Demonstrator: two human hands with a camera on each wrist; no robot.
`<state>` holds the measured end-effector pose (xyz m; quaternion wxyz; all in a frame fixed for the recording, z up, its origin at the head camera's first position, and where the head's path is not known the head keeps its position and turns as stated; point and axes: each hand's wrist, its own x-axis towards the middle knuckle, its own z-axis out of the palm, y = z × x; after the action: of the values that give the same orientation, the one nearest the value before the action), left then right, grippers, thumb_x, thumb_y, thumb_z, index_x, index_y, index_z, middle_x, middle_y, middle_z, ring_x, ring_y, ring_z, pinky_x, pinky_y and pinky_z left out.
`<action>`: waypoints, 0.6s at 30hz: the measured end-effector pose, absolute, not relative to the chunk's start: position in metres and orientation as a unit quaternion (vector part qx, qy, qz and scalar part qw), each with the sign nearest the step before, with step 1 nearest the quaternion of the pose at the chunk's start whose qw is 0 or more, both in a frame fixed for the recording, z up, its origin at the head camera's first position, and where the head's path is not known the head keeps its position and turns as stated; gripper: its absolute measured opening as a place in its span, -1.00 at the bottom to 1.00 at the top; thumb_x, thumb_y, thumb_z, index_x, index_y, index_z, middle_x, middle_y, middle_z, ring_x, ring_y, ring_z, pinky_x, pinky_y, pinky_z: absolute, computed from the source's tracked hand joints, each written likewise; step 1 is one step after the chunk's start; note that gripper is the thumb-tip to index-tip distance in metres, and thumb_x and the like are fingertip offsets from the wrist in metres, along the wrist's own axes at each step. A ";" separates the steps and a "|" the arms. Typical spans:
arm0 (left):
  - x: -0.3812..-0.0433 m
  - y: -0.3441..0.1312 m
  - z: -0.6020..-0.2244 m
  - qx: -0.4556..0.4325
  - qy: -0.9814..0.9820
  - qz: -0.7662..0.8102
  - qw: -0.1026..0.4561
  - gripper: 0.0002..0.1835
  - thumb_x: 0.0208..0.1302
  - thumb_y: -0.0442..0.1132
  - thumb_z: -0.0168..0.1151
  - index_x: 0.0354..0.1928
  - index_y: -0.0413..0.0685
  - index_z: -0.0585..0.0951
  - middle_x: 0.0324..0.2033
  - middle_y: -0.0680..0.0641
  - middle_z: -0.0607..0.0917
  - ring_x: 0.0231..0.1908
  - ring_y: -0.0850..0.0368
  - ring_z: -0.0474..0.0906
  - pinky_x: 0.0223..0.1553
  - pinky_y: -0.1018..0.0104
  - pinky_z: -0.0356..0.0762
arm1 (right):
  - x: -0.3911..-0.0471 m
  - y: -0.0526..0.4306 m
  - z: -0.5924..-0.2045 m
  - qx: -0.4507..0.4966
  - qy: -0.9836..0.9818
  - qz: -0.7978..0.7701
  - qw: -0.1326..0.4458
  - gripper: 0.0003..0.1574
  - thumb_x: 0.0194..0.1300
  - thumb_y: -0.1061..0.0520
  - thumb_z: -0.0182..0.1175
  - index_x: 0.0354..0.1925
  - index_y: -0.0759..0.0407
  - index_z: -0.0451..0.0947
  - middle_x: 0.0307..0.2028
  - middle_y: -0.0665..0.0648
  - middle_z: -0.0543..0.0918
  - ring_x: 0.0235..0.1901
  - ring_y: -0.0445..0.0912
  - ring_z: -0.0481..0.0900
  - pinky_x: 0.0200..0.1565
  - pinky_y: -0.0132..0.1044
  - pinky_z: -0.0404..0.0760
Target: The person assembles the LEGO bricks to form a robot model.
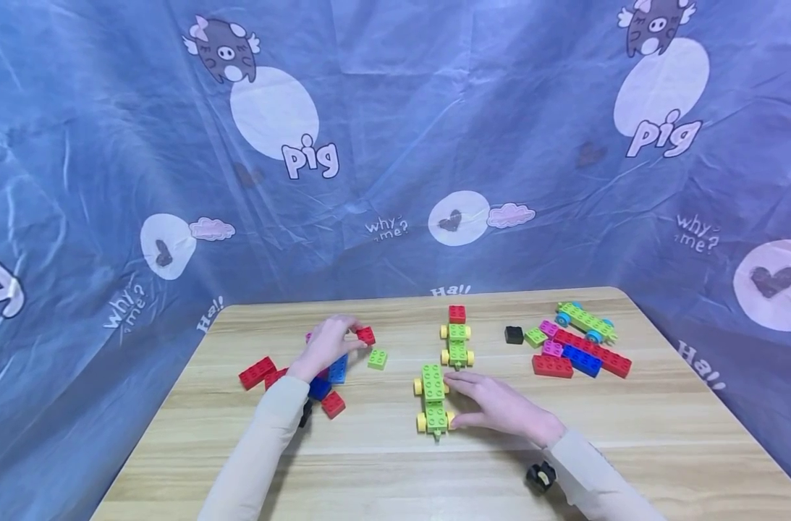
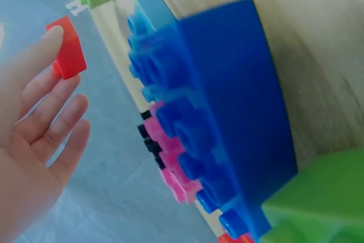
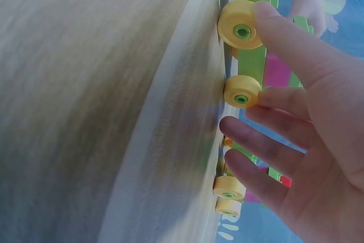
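Note:
My left hand (image 1: 326,347) pinches a small red brick (image 2: 71,49) between thumb and fingertips, above the left group of bricks. Just right of it lies a small light-green brick (image 1: 378,359). Beneath and beside this hand are blue bricks (image 1: 320,388) and red bricks (image 1: 333,404). My right hand (image 1: 496,405) is at the right side of a light-green toy car (image 1: 433,391) with yellow wheels. In the right wrist view its thumb and index fingertip touch two wheels (image 3: 242,91), with the other fingers extended.
Behind the near car stands another green car (image 1: 457,344) with yellow wheels, a red brick (image 1: 457,314) at its far end. To the right are a black brick (image 1: 514,334), red bricks (image 1: 552,365) and a green car (image 1: 584,318) with blue wheels. A blue cloth (image 1: 395,145) hangs behind.

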<state>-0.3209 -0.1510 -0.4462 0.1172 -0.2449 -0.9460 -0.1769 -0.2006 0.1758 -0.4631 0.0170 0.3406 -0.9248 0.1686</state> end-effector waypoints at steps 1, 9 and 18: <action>-0.319 -0.150 -0.445 -0.250 -0.943 -0.185 0.119 -0.65 0.03 -0.03 0.40 -0.14 0.01 0.66 -0.25 -0.01 0.72 -0.19 0.09 0.63 -0.21 0.20 0.61 | -0.200 0.176 -0.463 0.340 -0.925 0.169 0.016 -0.02 0.05 -0.31 0.24 0.28 0.22 0.32 0.29 0.22 0.38 0.27 0.13 0.38 0.27 -0.03 0.39; -0.307 -0.140 -0.435 -0.271 -0.928 -0.226 0.118 -0.67 0.03 -0.01 0.40 -0.16 0.05 0.68 -0.23 0.04 0.73 -0.23 0.13 0.60 -0.24 0.30 0.57 | -0.200 0.176 -0.463 0.337 -0.926 0.169 0.014 -0.02 0.06 -0.32 0.23 0.28 0.21 0.32 0.30 0.21 0.38 0.27 0.12 0.38 0.26 -0.03 0.40; -0.289 -0.119 -0.426 -0.317 -0.905 -0.268 0.095 -0.69 0.04 -0.06 0.39 -0.15 0.06 0.68 -0.22 0.06 0.73 -0.23 0.12 0.60 -0.22 0.35 0.55 | -0.202 0.176 -0.464 0.339 -0.925 0.172 0.014 -0.02 0.06 -0.32 0.23 0.28 0.21 0.31 0.30 0.21 0.38 0.27 0.13 0.37 0.26 -0.03 0.40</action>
<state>-0.2893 -0.1186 -0.4256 0.0947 -0.3172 -0.9048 -0.2679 -0.2017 0.1764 -0.4640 0.0138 0.3393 -0.9247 0.1723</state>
